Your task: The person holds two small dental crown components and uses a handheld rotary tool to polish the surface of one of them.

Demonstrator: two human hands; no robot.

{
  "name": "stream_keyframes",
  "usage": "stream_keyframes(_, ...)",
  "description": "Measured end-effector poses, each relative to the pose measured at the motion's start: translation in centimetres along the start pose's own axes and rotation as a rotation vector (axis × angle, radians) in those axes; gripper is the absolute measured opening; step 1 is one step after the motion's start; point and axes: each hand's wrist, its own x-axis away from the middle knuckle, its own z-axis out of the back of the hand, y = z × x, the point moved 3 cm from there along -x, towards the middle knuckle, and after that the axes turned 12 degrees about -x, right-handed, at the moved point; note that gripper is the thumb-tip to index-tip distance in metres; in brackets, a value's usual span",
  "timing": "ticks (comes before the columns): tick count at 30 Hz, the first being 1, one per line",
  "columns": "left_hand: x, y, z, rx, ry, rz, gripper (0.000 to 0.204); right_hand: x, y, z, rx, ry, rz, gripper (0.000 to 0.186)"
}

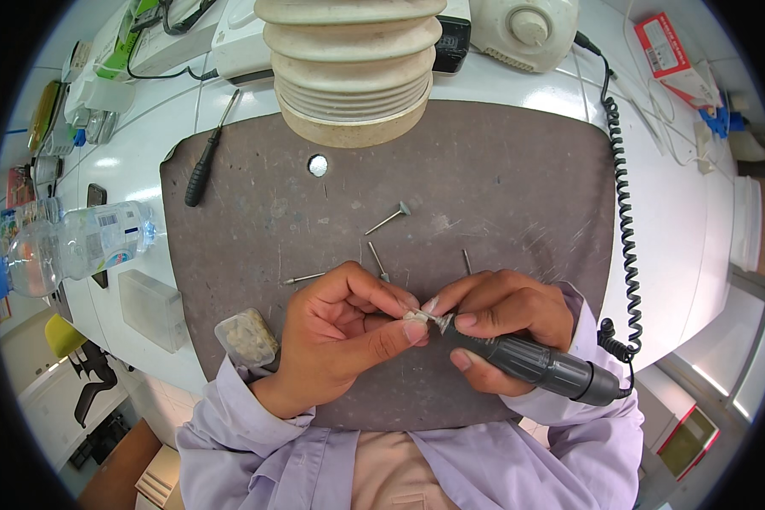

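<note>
My right hand (518, 310) is wrapped round a dark grey rotary handpiece (540, 364), its tip toward the left. A small bit at that tip (442, 322) meets or nearly meets a small pale piece (417, 315). My left hand (331, 331) pinches this piece between thumb and fingers, which hide most of it; its kind I cannot make out. Beyond my hands, a bit with a wide grey head (388, 218) lies on the brown mat (501, 195). Closer in are more bits, among them a thin shank (467, 261) and a slim one (304, 278).
A ribbed pale suction hose (348, 68) hangs over the mat's far edge. A screwdriver (199, 174) lies far left, near plastic bottles (102, 242). By my left wrist stands a clear box of pale lumps (247, 338). A coiled black cord (622, 212) runs along the right.
</note>
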Motion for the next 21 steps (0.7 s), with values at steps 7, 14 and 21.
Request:
stream_keyframes(7, 0.03, -0.04, -0.02, -0.005, 0.002, -0.017, 0.017, 0.09, 0.09, 0.18, 0.016, -0.013, 0.011, 0.023)
stream_keyframes(14, 0.02, 0.03, -0.08, -0.003, 0.012, -0.021, 0.018, 0.06, 0.07, 0.27, 0.019, -0.021, 0.022, 0.022)
stream_keyframes(21, -0.03, -0.03, 0.00, -0.014, 0.008, -0.019, 0.018, 0.15, 0.12, 0.28, 0.007, -0.009, 0.024, 0.023)
